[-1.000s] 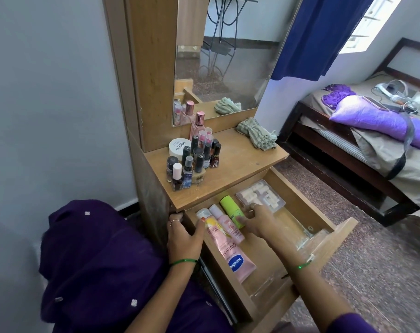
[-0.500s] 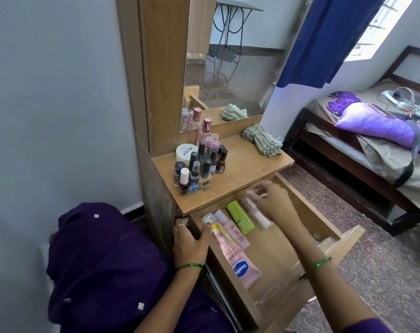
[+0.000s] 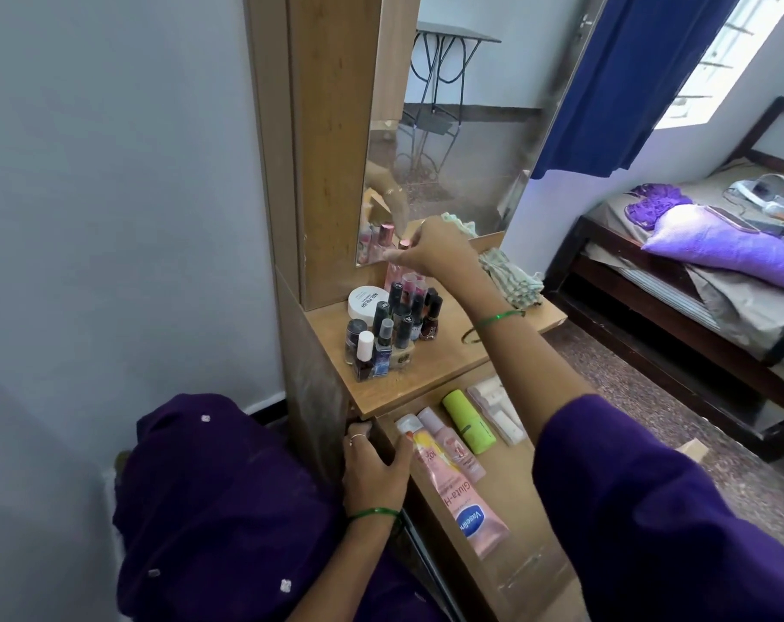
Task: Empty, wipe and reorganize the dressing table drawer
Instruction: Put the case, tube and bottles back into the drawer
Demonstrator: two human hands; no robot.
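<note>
Right grip (image 3: 430, 251): fingertips pinched on the rose cap of a tall pink bottle (image 3: 397, 262) at the back of the surface (image 3: 453, 352), against the mirror (image 3: 462, 141). Cannot tell whether the bottle is lifted or standing.

Left grip (image 3: 372, 469): fingers curled over the left front edge of the open drawer (image 3: 511, 478), thumb on the inside, just beside the yellow tube (image 3: 419, 444).

Drawer is pulled out under the surface. Inside, side by side from the left: yellow tube, long pink Vaseline tube (image 3: 464, 509) lying lengthwise, a smaller pink bottle (image 3: 453, 446), a green tube (image 3: 468, 422), then a clear box (image 3: 498, 410) of white pieces, partly hidden by the right forearm.

On the surface: cluster of nail polish bottles (image 3: 397, 325) upright in a holder at the left, a white round tub (image 3: 364, 302) touching the cluster behind it, a striped cloth (image 3: 511, 280) bunched at the back right.

Green bangles on both wrists. Bed (image 3: 717, 280) with a purple pillow (image 3: 726, 244) off to the right, blue curtain (image 3: 641, 78) behind.
</note>
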